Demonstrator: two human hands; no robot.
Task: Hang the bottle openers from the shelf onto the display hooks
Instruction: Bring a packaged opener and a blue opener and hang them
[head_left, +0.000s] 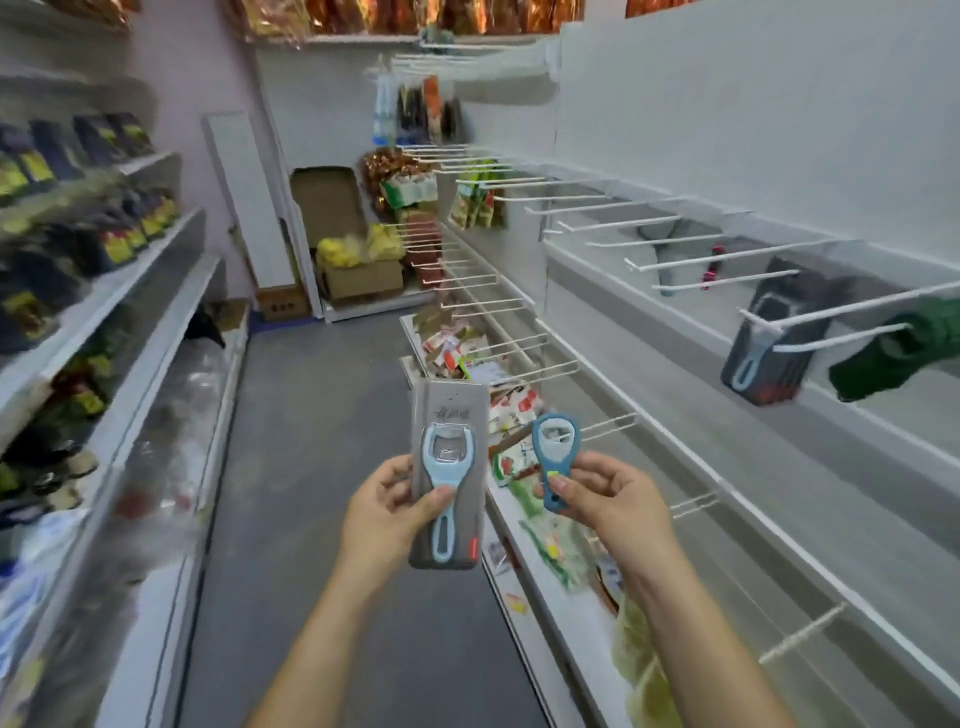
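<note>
Standing in a shop aisle, looking along the white wire display hooks (675, 262) jutting from the wall between 1 and 3 o'clock. Holding two openers up at 6 o'clock, low centre, well apart from every hook; neither hung yet.

Clasping in the left grip (395, 506) a grey carded pack with a light-blue plastic bottle opener (449, 475): thumb curling across the front of the handle, fingers wrapping behind the card. Keeping the long axis near upright, opener head pointing to 12, looped handle end to 6, printed face turned toward the camera.

Pinching in the right grip (602, 499) a loose darker-blue ring-headed bottle opener (555, 457) by its short handle, thumb and forefinger closing on it, other fingers curling loosely behind. Also holding it near upright, ring head to 12, handle tip to 6.

Judging progress as early: noting at 3 o'clock one dark carded pack with a pale-blue opener (769, 353) already hanging on a hook, just beside something green and blurred (904, 353), not identifiable. Finding most other hooks on that row bare. Reckoning at least the two in hand left to hang. Spotting only snack packets on the lower white shelf (545, 597) at 5 o'clock; unable to tell whether more openers are waiting anywhere.
</note>
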